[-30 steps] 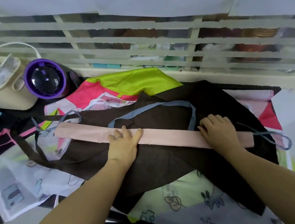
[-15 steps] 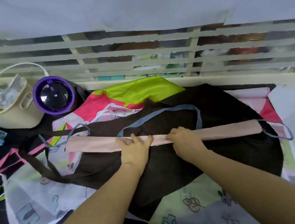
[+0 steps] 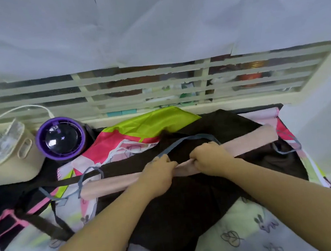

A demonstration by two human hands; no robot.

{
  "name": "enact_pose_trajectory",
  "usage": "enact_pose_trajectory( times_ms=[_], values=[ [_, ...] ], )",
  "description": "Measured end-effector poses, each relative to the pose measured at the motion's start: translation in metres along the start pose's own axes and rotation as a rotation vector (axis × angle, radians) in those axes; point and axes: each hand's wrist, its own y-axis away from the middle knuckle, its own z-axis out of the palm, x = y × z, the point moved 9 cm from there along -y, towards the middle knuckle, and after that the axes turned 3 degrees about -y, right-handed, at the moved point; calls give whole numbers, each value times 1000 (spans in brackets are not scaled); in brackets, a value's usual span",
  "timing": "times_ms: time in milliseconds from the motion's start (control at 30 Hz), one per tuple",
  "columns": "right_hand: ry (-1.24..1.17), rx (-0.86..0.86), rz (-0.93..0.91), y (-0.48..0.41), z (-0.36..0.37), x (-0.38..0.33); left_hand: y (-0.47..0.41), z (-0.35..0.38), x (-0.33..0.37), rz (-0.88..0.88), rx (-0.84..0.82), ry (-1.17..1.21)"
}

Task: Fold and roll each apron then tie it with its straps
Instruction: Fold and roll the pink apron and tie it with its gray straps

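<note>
A pink apron [image 3: 113, 185], folded into a long narrow strip, lies slanted across a dark brown apron [image 3: 187, 203]. Its grey-blue straps [image 3: 182, 142] loop behind its middle and off both ends. My left hand [image 3: 157, 174] and my right hand [image 3: 209, 157] sit side by side at the strip's middle, each with fingers curled round the pink cloth. The short stretch between them is bunched and lifted a little.
More aprons lie underneath: a lime and pink one [image 3: 140, 127] behind, a pale printed one [image 3: 250, 234] in front. A purple-rimmed round device [image 3: 61, 138] and a beige basket [image 3: 13, 158] stand at the back left. A slatted wall [image 3: 157, 86] runs behind.
My right hand slid left along the pink strip from near its right end to the middle. Both hands went from lying flat to gripping the strip. The camera tilted up.
</note>
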Motion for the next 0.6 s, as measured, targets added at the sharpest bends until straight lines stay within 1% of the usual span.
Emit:
enact_pose_trajectory(
  times_ms=[67, 133, 200, 267, 300, 367, 433, 500, 600],
  values=[
    [-165, -43, -30, 9, -28, 0, 13, -30, 6, 109, -54, 280],
    [-420, -75, -31, 25, -63, -4, 30, -66, 10, 174, -104, 455],
    [-597, -7, -78, 43, -109, -12, 42, -105, 10, 219, -98, 624],
    [-721, 133, -130, 55, -156, -22, 49, -150, 10, 277, 1, 799],
    [-837, 205, -148, 59, -179, -26, 56, -178, 14, 354, 77, 897],
    [-1254, 256, -163, 61, -205, -33, 64, -224, 22, 477, 215, 1166],
    [-1544, 296, -239, 62, -230, -45, 73, -260, 24, 503, 343, 1391],
    [-1612, 384, -326, 61, -258, -54, 82, -288, 27, 530, 460, 1460],
    [-1533, 536, -462, 68, -288, -62, 94, -321, 19, 502, 673, 1437]
  ],
)
